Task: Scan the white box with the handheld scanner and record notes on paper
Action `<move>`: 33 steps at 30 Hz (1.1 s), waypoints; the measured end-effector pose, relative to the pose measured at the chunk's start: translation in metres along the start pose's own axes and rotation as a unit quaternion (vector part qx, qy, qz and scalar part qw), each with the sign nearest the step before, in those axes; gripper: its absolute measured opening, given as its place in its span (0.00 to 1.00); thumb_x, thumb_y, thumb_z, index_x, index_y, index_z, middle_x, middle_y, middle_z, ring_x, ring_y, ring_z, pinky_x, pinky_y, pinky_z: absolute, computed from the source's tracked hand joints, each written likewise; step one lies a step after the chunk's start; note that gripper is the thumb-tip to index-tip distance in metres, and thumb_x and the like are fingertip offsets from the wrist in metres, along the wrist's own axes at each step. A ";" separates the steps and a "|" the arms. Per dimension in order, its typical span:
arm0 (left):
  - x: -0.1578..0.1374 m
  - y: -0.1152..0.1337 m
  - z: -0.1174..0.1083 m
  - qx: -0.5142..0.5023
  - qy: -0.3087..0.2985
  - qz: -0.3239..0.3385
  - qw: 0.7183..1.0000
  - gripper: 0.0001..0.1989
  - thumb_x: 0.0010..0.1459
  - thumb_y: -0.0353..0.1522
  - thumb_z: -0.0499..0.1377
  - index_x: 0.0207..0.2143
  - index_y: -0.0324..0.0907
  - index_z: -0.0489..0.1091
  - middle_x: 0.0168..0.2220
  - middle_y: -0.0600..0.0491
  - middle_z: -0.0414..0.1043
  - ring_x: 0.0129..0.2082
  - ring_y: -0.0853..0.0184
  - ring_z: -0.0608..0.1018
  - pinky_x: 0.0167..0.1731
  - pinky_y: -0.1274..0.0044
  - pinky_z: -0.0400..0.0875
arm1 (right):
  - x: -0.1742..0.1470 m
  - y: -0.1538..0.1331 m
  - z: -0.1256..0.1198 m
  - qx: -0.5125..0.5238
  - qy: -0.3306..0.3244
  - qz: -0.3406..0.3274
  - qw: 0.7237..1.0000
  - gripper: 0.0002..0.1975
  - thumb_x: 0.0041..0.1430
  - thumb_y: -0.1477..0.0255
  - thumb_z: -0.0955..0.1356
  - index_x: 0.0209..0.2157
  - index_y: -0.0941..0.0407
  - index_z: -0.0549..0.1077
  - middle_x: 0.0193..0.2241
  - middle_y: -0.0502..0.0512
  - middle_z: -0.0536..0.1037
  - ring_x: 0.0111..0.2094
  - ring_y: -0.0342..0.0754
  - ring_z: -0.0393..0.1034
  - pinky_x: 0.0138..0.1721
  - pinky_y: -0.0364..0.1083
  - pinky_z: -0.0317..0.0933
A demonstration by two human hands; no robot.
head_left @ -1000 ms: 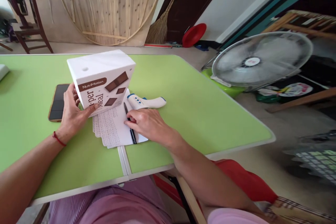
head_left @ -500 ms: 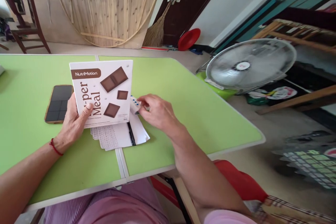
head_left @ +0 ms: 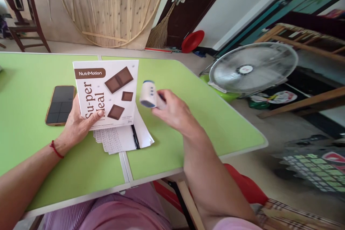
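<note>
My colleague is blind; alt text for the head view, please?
A person's left hand holds a white NutriMotion box and the right hand a white handheld device over a green table, where papers, a pen and a phone lie.

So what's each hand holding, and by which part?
The left hand holds the white NutriMotion box at its lower left side, thumb on the front. The right hand holds the white-and-blue handheld device by its handle.

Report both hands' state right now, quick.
Left hand: closed around the edge of the white NutriMotion box, thumb on its front.
Right hand: closed, holding the white-and-blue handheld device by its handle.
</note>
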State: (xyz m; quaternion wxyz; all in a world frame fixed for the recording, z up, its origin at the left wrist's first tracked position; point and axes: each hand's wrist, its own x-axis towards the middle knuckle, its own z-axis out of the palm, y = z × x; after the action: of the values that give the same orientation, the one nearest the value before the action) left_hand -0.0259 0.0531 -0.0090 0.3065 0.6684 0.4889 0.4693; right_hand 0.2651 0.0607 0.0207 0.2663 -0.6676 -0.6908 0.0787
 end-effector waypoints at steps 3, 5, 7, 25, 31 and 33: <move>0.001 0.000 0.000 0.003 0.002 0.012 1.000 0.35 0.54 0.53 0.63 0.57 0.45 0.60 0.51 0.42 0.69 0.55 0.48 0.72 0.53 0.53 0.71 | -0.024 -0.026 -0.019 0.236 0.041 0.006 0.971 0.15 0.50 0.63 0.70 0.39 0.53 0.69 0.32 0.56 0.77 0.29 0.50 0.70 0.27 0.48 0.62; 0.001 -0.001 0.001 -0.002 0.005 0.025 1.000 0.32 0.55 0.52 0.63 0.55 0.44 0.62 0.51 0.43 0.70 0.56 0.48 0.71 0.55 0.53 0.70 | -0.044 -0.046 -0.023 0.394 -0.049 -0.014 0.918 0.13 0.50 0.59 0.70 0.34 0.52 0.69 0.25 0.51 0.73 0.24 0.47 0.66 0.24 0.47 0.61; 0.001 -0.001 0.002 -0.009 0.008 0.035 0.999 0.29 0.56 0.51 0.63 0.52 0.44 0.63 0.50 0.44 0.70 0.56 0.48 0.71 0.56 0.53 0.68 | -0.064 -0.063 -0.017 0.513 -0.127 -0.003 0.849 0.13 0.48 0.59 0.71 0.33 0.52 0.70 0.23 0.49 0.71 0.22 0.45 0.64 0.23 0.47 0.60; 0.003 -0.002 0.006 -0.020 0.008 0.030 0.999 0.29 0.54 0.49 0.66 0.50 0.45 0.61 0.47 0.47 0.72 0.47 0.54 0.77 0.46 0.59 0.76 | -0.100 -0.083 0.069 0.629 -0.130 0.156 0.750 0.09 0.48 0.65 0.71 0.24 0.55 0.71 0.20 0.48 0.71 0.22 0.43 0.63 0.27 0.45 0.58; 0.002 0.000 0.006 -0.022 0.006 0.028 0.999 0.31 0.53 0.48 0.67 0.51 0.45 0.60 0.46 0.48 0.72 0.45 0.55 0.78 0.43 0.63 0.78 | -0.103 -0.078 0.075 0.602 -0.136 0.156 0.771 0.09 0.50 0.65 0.72 0.27 0.56 0.73 0.21 0.49 0.73 0.23 0.43 0.63 0.25 0.45 0.57; 0.002 -0.001 0.006 -0.024 0.007 0.030 0.999 0.31 0.52 0.48 0.67 0.51 0.45 0.60 0.45 0.49 0.72 0.45 0.56 0.78 0.42 0.64 0.78 | -0.104 -0.077 0.076 0.601 -0.136 0.159 0.771 0.10 0.50 0.64 0.72 0.27 0.56 0.73 0.21 0.49 0.73 0.22 0.43 0.63 0.25 0.45 0.57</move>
State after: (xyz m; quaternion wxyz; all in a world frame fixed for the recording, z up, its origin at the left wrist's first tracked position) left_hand -0.0200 0.0560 -0.0112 0.3047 0.6719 0.4597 0.4944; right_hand 0.1579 -0.0282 -0.0349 0.5006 -0.4538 -0.4157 0.6088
